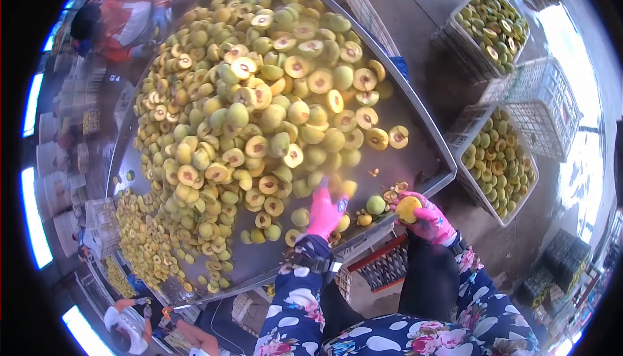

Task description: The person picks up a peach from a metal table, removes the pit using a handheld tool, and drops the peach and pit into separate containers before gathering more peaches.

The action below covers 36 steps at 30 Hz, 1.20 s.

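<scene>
A large heap of halved yellow-green peaches covers the metal table in front of me, many with brown pit hollows showing. My right hand, in a pink glove, is closed around a yellow peach at the table's near edge. In a matching glove, my left hand reaches to the front of the heap. Its fingertips are smeared by motion beside a blurred peach, so I cannot make out whether they grip it. Between the hands lie a greenish peach and several small scraps.
White crates filled with peaches stand on the floor to the right, near an upright white crate. A person in orange works at the far left, and another person at lower left. A red-edged crate sits below the table.
</scene>
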### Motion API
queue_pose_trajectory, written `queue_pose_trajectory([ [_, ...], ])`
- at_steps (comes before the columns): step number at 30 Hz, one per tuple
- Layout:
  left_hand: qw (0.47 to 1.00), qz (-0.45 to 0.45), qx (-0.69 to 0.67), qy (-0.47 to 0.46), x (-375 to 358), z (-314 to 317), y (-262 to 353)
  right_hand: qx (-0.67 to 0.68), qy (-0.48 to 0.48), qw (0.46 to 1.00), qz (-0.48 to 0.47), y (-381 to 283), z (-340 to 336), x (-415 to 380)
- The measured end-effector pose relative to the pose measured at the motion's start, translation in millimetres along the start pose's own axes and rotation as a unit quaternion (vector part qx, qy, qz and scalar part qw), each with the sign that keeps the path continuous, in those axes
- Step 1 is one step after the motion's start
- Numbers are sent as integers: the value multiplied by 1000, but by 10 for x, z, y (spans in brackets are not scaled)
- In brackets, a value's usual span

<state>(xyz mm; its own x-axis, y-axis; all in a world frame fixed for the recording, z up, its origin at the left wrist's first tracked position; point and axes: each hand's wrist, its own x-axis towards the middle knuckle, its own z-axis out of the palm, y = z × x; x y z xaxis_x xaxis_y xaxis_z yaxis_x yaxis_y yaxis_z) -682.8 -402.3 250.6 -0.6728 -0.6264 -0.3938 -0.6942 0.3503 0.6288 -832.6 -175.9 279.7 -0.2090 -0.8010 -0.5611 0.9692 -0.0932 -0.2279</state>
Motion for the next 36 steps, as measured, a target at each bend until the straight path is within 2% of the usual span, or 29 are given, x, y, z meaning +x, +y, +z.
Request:
queue_pose_trajectory([
  [3,988,-59,-140,-1,-228,-103,-47,-36,-17,999,5,60,191,95],
  [4,961,-115,-249,-26,-296,-133,-28,-68,-13,998,5,95,256,136],
  [5,919,-167,-353,-53,-365,-161,-3,-100,-8,995,4,131,309,176],
  [6,862,-216,-452,-82,-430,-196,32,-207,13,978,5,174,336,219],
  [7,791,-261,-542,-111,-490,-245,78,-254,7,967,-7,189,529,240],
  [9,645,-283,-685,-187,-616,-375,182,-335,-17,942,-17,270,876,293],
  [10,559,-290,-744,-223,-672,-421,210,-416,-19,909,-27,416,916,337],
  [11,541,-291,-759,-214,-715,-427,187,-493,-19,869,-37,557,952,392],
  [12,522,-293,-774,-207,-747,-411,149,-607,-32,791,-76,540,1236,361],
  [13,503,-295,-787,-200,-755,-426,149,-642,-47,761,-76,534,1392,383],
  [15,553,-240,-777,-181,-801,-585,112,-684,-132,702,-147,592,1447,500],
  [16,556,-232,-780,-171,-847,-671,65,-679,-156,690,-197,583,1499,548],
  [17,559,-223,-782,-159,-870,-774,19,-659,-134,719,-176,532,1513,648],
  [19,600,-249,-752,-113,-848,-979,-124,-616,-92,772,-131,331,1506,961],
  [21,620,-286,-729,-53,-807,-1132,-436,-638,-60,740,-205,36,1590,1330],
  [23,693,-303,-654,4,-692,-1403,-587,-690,-24,700,-181,-156,1680,1677],
  [24,758,-228,-609,49,-630,-1391,-782,-721,-40,658,-214,-182,1703,1857],
  [26,844,-151,-504,103,-406,-1457,-1052,-758,-88,587,-269,-133,1721,2265],
  [28,941,-26,-288,178,-118,-1592,-1120,-796,-106,525,-283,11,1822,2557],
  [29,966,61,-118,220,43,-1669,-1137,-808,-114,498,-295,108,1880,2681],
  [30,955,144,58,253,199,-1750,-1132,-831,-84,476,-274,201,2007,2719],
  [33,991,-19,105,82,590,-1934,-1140,-854,-89,407,-311,370,2045,3093],
  [34,992,-23,115,48,690,-1990,-1138,-887,-42,367,-278,433,2072,3200],
  [36,991,-43,124,37,859,-2097,-1153,-886,-21,361,-291,466,2169,3358],
])
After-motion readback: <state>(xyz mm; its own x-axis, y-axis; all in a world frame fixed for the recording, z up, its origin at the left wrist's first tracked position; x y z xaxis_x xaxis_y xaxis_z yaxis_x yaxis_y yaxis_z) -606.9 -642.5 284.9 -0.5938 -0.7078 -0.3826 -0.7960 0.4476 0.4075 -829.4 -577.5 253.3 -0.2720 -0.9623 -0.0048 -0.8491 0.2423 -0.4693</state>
